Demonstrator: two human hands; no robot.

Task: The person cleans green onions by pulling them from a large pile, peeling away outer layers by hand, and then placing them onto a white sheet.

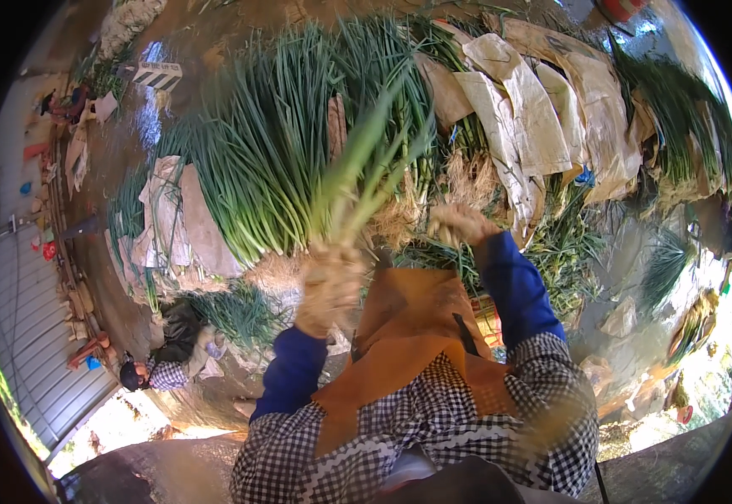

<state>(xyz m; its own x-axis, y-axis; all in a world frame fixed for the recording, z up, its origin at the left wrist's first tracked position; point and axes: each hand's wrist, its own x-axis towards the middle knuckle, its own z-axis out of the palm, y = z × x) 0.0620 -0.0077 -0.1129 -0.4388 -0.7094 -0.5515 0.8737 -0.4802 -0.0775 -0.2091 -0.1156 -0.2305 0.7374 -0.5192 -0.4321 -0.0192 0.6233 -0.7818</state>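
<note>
My left hand (pixel 331 283) is closed around the lower part of a few green onions (pixel 359 160). Both the hand and the stalks are blurred by motion, and the leaves point up and away from me. Behind them lies a wide row of green onions (pixel 271 138), with pale stems and fibrous roots turned towards me. My right hand (pixel 463 225) is over the leaf litter, close to a clump of onion roots (pixel 470 179). Blur hides whether its fingers hold anything. An orange-brown apron (pixel 410 309) covers my lap.
Woven plastic sacks (pixel 517 113) cover bundles at the right. Loose green leaves (pixel 561 252) lie below them. Another person (pixel 164 372) in a checked garment is at the lower left, by a pile of onions (pixel 236 312). A striped box (pixel 158 74) stands at the far left.
</note>
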